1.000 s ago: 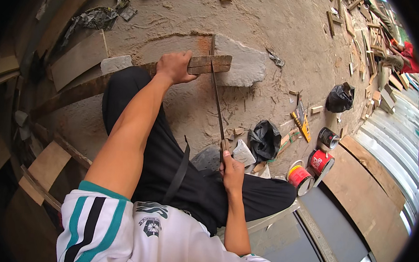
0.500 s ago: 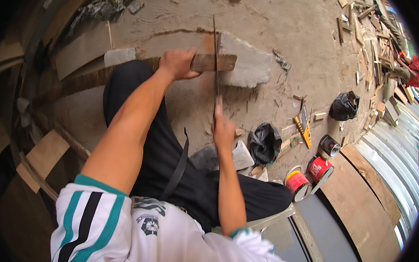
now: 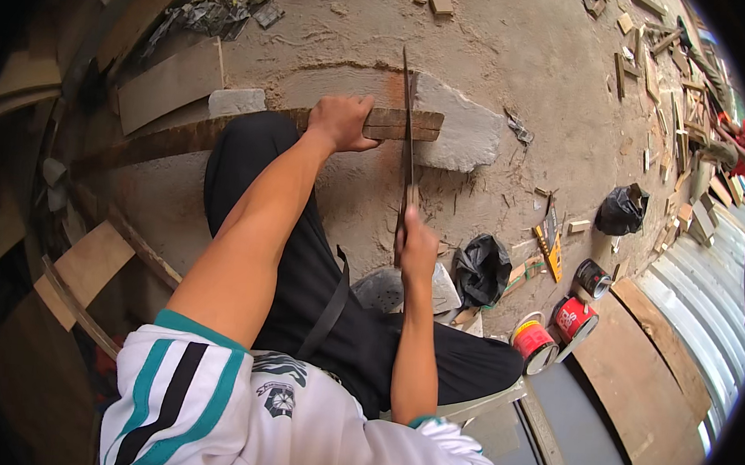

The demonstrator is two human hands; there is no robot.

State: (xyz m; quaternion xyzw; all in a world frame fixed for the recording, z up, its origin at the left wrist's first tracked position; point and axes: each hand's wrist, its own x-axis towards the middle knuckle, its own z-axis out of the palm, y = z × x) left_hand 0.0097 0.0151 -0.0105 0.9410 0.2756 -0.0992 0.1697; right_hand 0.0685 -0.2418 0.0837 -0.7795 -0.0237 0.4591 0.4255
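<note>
A long weathered wooden plank [image 3: 173, 138] runs from the left under my raised knee to a free end on the right. My left hand [image 3: 341, 121] is wrapped over it close to that end, thumb on the near side. Just right of this hand, a handsaw [image 3: 408, 132] lies across the plank, its blade pointing away from me. My right hand [image 3: 419, 240] is closed round the saw's handle, which its fingers mostly hide. A pale stone slab [image 3: 456, 122] sits on the ground below and beyond the plank's end.
Right of my hands are a yellow-handled saw [image 3: 549, 243], black plastic bags [image 3: 482, 269] and paint cans [image 3: 535, 343]. Wood offcuts [image 3: 647, 70] litter the far right ground near another person's red clothing [image 3: 744, 146]. A board [image 3: 173, 84] leans at the left.
My right hand and the saw have drawn slightly back toward me along the cut line. The left hand keeps its place on the plank. The whole view has shifted a little.
</note>
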